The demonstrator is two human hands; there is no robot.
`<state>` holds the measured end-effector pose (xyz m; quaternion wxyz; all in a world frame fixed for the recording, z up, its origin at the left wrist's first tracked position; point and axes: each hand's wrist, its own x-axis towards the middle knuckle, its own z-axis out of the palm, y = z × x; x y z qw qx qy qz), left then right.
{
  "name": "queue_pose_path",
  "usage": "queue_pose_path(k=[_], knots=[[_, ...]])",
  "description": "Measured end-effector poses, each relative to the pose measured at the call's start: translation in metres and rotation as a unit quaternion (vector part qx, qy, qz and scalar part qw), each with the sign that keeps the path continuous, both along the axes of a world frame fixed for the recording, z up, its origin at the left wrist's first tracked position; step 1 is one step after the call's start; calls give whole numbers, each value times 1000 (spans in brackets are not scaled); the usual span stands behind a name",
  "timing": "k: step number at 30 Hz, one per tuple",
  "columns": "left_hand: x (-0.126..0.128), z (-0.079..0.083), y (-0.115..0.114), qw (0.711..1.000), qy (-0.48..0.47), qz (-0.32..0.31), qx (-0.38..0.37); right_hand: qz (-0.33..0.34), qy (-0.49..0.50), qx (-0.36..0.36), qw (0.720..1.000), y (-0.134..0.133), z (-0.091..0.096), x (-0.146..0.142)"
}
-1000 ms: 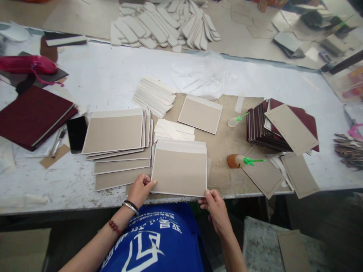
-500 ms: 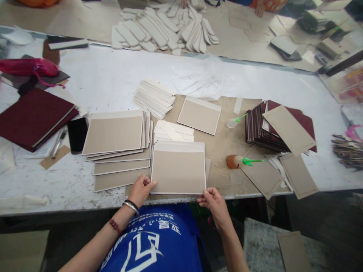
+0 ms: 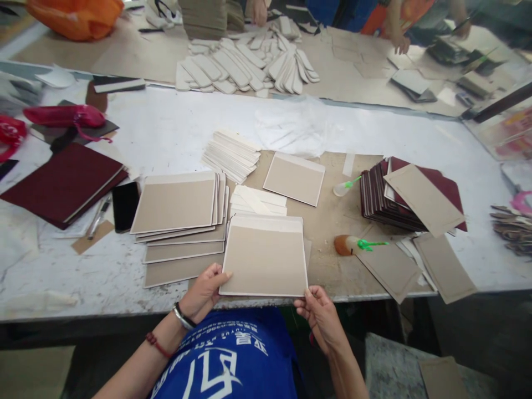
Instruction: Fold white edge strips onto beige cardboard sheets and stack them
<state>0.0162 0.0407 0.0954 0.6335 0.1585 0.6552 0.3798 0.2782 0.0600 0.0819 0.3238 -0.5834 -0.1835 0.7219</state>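
Note:
A beige rectangular panel (image 3: 265, 257) with a paler strip along its far edge lies at the table's front edge. My left hand (image 3: 206, 289) pinches its near left corner, thumb on top. At the near right corner my right hand (image 3: 319, 310) grips it between thumb and fingers. Left of it, a fanned stack of similar panels (image 3: 177, 202) overlaps downward toward me. Just beyond sit several white strips (image 3: 260, 200) and a single beige panel (image 3: 294, 178). Whether more than one panel is in my hands is hard to see.
A stack of maroon pieces (image 3: 388, 194) stands at right, near two small bottles with green-tipped applicators, one clear (image 3: 343, 188), one amber (image 3: 344, 245). A phone (image 3: 125, 206) and maroon sheets (image 3: 62, 183) lie left. Across the table, a co-worker's hand (image 3: 399, 43) rests among papers.
The panel's near edge has come slightly toward me, with both hands on its corners. The view has tilted up a little, so more of the far table shows.

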Motion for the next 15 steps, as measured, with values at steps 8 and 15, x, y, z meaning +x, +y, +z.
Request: queue_pose_path(k=[8,15], knots=[[0,-8,1,980,-194,36,4,16,7,6,1000,-5,-7,-3],[4,-9,2,985,-160,58,-32,62,-18,26,998,-6,-13,1]])
